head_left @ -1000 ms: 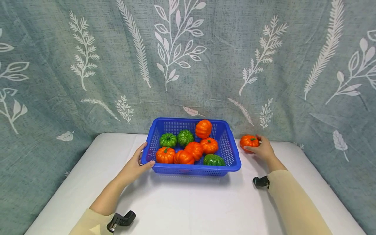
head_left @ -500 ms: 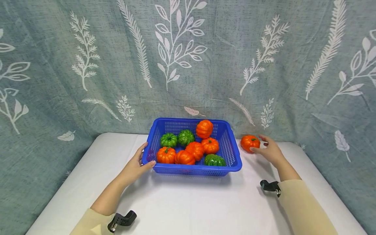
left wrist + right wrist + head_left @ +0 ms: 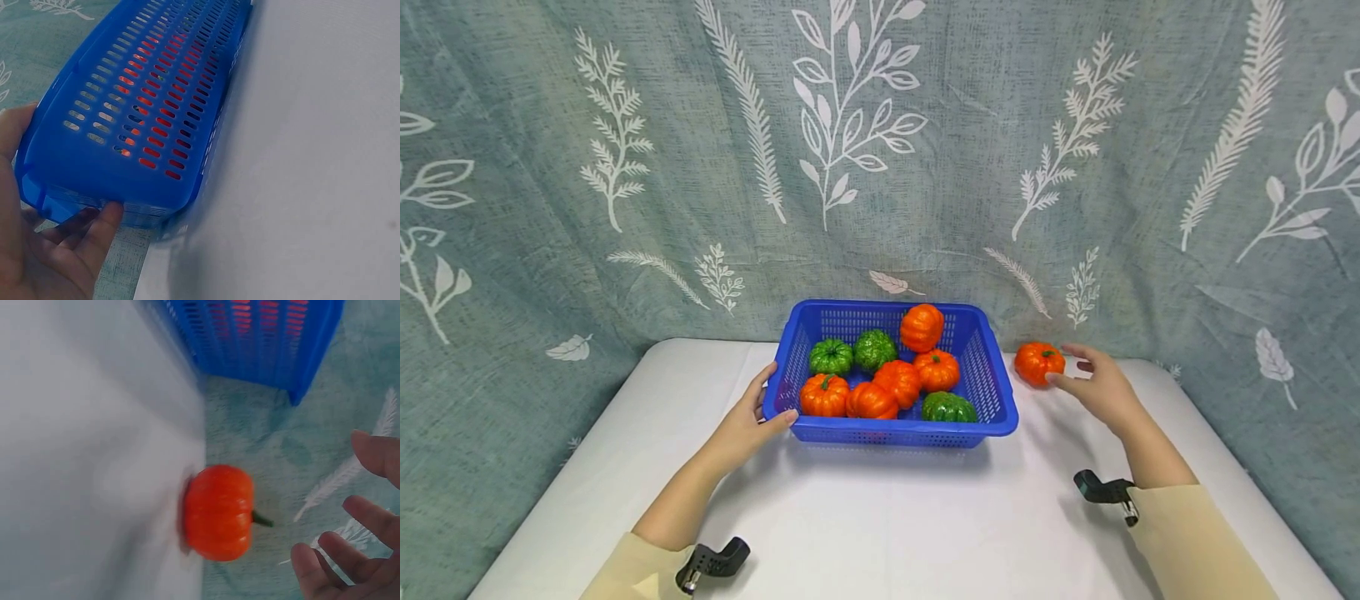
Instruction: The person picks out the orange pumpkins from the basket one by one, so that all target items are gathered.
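A blue plastic basket (image 3: 902,429) stands on the white table, with several orange pumpkins (image 3: 897,383) and three green ones (image 3: 949,407) inside. My left hand (image 3: 741,425) grips its front left corner, thumb over the rim; the left wrist view shows fingers (image 3: 103,234) against the end wall. To the right of the basket, one small orange pumpkin (image 3: 1039,364) with a green stem sits on the table. Just right of it is my right hand (image 3: 1097,387), holding nothing. In the right wrist view, the fingers (image 3: 340,553) are spread and apart from that pumpkin (image 3: 219,512).
A green-grey curtain (image 3: 880,167) with white leaf prints hangs close behind the table and along both sides. White tabletop (image 3: 895,517) stretches in front of the basket. Each wrist carries a small black camera mount (image 3: 1105,489).
My right hand has let go of the orange pumpkin and drawn back to the right, toward me. The pumpkin stays beside the basket. My left hand keeps its grip on the basket.
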A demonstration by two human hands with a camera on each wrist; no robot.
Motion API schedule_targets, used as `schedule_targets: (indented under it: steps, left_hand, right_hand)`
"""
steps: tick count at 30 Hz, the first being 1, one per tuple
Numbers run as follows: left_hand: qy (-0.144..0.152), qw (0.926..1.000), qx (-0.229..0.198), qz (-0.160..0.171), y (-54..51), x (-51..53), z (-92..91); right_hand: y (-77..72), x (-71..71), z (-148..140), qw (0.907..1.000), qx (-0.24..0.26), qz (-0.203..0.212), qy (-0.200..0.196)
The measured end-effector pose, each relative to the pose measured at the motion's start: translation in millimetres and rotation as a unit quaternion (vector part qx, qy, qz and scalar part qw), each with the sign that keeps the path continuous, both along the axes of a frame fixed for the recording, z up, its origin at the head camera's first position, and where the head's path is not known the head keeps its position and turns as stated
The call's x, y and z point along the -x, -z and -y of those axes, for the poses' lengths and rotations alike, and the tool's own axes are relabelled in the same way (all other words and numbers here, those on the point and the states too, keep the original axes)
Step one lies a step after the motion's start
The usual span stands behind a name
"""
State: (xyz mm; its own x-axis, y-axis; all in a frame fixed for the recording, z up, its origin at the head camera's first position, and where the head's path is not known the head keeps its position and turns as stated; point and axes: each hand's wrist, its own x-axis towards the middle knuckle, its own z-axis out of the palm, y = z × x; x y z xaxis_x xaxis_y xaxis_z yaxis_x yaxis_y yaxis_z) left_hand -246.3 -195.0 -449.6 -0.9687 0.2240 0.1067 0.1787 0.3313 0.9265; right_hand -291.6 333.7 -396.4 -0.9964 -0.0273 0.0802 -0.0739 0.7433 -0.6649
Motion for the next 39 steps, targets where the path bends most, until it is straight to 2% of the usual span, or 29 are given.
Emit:
schedule_targets:
  steps: [12, 16, 19, 25, 32, 39]
  left_hand:
    - [-0.002, 0.9999, 0.000, 0.011, 3.6, -1.0, -0.9]
    - [-0.005, 0.9999, -0.002, 0.012, 4.0, -1.8, -1.0]
    - [-0.006, 0.9999, -0.001, 0.011, 3.3, -2.6, -0.9]
    - [-0.003, 1.0000, -0.001, 0.009, 2.6, -2.0, 0.0]
    - [-0.003, 1.0000, -0.002, 0.008, 2.1, -1.3, 0.5]
    - [0.000, 0.9999, -0.006, 0.012, 2.6, 0.8, 0.9]
  right_hand:
    - [-52.9, -15.3, 34, 0.9989, 0.027, -0.008, -0.037]
    - [-70.5, -13.8, 54, 0.9982, 0.032, -0.006, -0.051]
    - [-78.3, -7.6, 68, 0.9977, 0.032, -0.001, -0.059]
    - [-82.8, 15.9, 94, 0.9953, 0.036, 0.010, -0.089]
    - [-70.7, 48.9, 120, 0.9905, 0.035, 0.015, -0.132]
    - [-64.6, 70.3, 136, 0.9887, 0.007, 0.029, -0.147]
